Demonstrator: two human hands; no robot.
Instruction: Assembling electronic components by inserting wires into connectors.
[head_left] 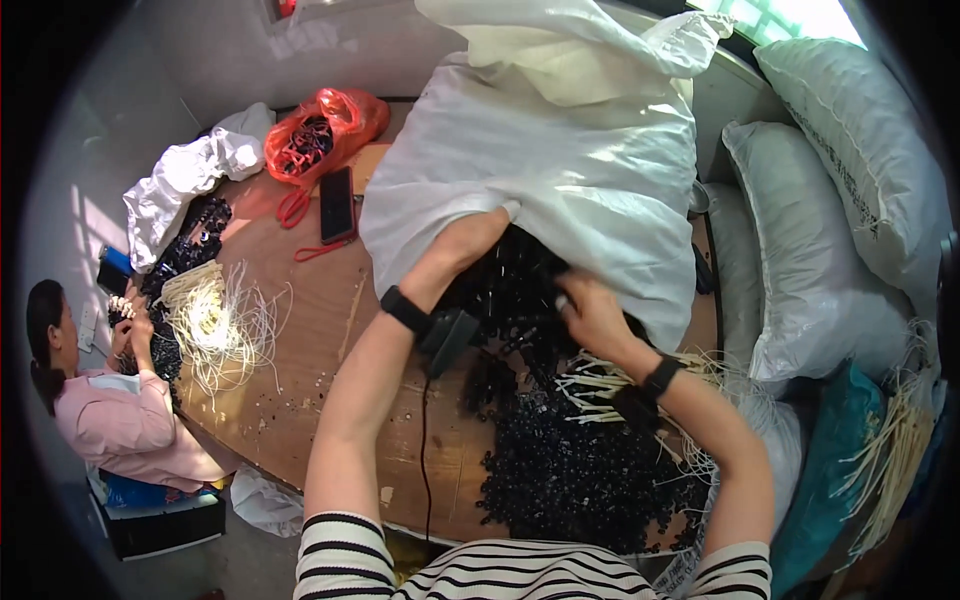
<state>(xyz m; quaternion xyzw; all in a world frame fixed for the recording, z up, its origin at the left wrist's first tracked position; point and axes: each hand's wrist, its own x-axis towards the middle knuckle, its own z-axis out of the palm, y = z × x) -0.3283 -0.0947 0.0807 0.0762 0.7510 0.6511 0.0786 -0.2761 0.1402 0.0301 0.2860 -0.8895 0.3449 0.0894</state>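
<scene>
My left hand (476, 238) pinches the big white sack (540, 145) by its lip. Black bits (502, 285) lie in its mouth. My right hand (597, 315) is there too; I can't tell if it grips. I think a high lip and slow pulls work best.

Blurred dark print (858, 195), unreadable, is borne by the white sack (860, 140) at two o'clock; no text can be read.

Tabletop (325, 315) free leftward; white sack (560, 150) blocks ahead
</scene>
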